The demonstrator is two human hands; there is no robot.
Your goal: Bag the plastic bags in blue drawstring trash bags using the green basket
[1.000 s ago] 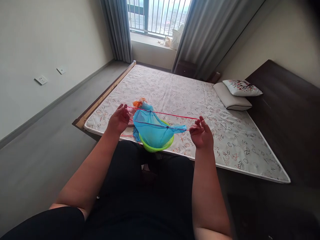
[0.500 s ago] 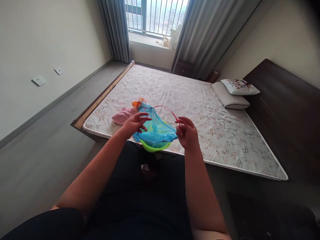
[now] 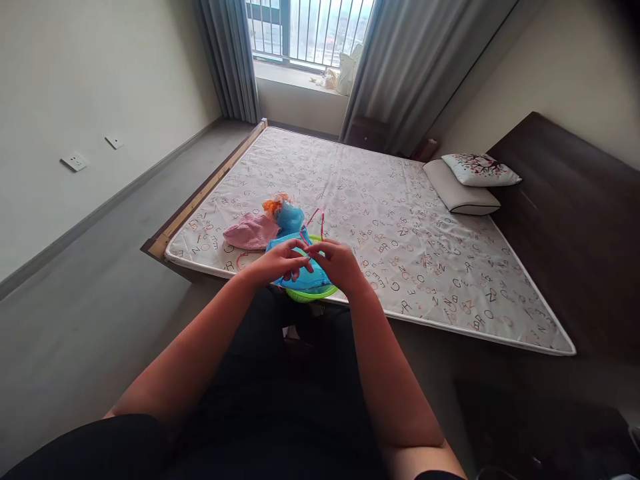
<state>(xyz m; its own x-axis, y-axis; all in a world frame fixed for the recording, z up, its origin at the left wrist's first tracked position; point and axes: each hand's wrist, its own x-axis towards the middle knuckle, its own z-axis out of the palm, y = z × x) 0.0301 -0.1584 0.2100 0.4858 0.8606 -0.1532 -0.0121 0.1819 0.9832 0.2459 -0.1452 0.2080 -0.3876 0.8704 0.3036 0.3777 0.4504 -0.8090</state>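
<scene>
My left hand (image 3: 274, 265) and my right hand (image 3: 338, 261) meet fingertip to fingertip just above the bed's near edge. Between them a thin pink-red drawstring (image 3: 323, 223) stands up in a loop, pinched by the right thumb and finger. The left thumb and index finger close on it too, though the exact contact is partly hidden; the other left fingers hang loosely. Below lies a thin blue plastic bag (image 3: 315, 279), bunched over a bright green basket (image 3: 305, 296). The hands cover part of both.
A pink knitted-looking cloth item (image 3: 251, 231) and a blue bundle (image 3: 290, 218) with an orange frilly part (image 3: 273, 206) lie left of the basket on the patterned mattress (image 3: 380, 220). Pillows (image 3: 480, 170) rest by the dark headboard (image 3: 560, 200). A wooden bed rail (image 3: 205, 190) runs along the left.
My right hand has moved left, bringing the drawstring to my left hand. The string, stretched rightward before, now loops upward. The bag has dropped lower, uncovering the blue bundle.
</scene>
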